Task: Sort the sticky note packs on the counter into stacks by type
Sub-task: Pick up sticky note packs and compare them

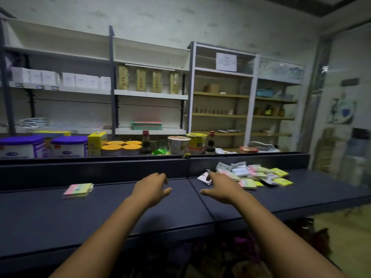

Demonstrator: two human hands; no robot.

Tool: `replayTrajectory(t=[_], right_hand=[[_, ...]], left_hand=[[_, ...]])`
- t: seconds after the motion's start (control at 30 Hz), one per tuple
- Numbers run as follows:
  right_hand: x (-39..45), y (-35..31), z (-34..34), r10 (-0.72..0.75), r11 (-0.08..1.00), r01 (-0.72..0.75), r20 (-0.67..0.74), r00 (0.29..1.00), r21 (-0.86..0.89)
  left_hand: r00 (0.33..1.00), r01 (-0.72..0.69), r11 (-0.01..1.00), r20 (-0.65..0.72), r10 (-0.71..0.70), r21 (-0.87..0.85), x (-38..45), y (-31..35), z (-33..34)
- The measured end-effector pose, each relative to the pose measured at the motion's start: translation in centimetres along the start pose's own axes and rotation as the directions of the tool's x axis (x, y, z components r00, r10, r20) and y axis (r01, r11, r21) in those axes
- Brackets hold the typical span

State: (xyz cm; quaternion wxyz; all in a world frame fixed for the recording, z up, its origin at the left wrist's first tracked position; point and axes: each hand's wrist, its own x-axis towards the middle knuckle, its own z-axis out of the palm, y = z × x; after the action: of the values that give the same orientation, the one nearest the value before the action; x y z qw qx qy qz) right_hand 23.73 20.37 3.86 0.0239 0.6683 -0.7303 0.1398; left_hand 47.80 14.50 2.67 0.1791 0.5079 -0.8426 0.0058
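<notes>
A loose pile of sticky note packs [259,174] lies on the right part of the dark counter [100,213]; some are pink-and-green, some yellow, some white. One small stack of pink-and-green packs [78,190] sits alone on the left. My right hand [222,188] reaches to the pile's left edge and its fingers pinch a white-and-pink pack [204,177]. My left hand [153,187] hovers over the counter's middle, fingers loosely bent and holding nothing.
A raised dark ledge [94,169] runs along the back of the counter. Behind it stand tubs with purple lids [22,146], yellow-lidded jars [120,148], sauce bottles and noodle cups [178,144]. Shelving covers the back wall.
</notes>
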Motion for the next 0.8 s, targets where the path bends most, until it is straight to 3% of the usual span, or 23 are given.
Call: replayTrajectory(t=[0.37, 0.8], right_hand=[[-10.1, 13.1, -6.2, 0.142, 0.988, -0.144, -0.042, 0.989, -0.05], [-7.4, 21.8, -6.8, 0.182, 0.983, -0.183, -0.064, 0.981, -0.007]], left_hand=[[0.993, -0.12, 0.992, 0.019, 0.121, -0.049, -1.4, 16.8, 1.2], [0.99, -0.142, 0.988, -0.031, 0.14, -0.064, 4.7, 23.5, 4.9]])
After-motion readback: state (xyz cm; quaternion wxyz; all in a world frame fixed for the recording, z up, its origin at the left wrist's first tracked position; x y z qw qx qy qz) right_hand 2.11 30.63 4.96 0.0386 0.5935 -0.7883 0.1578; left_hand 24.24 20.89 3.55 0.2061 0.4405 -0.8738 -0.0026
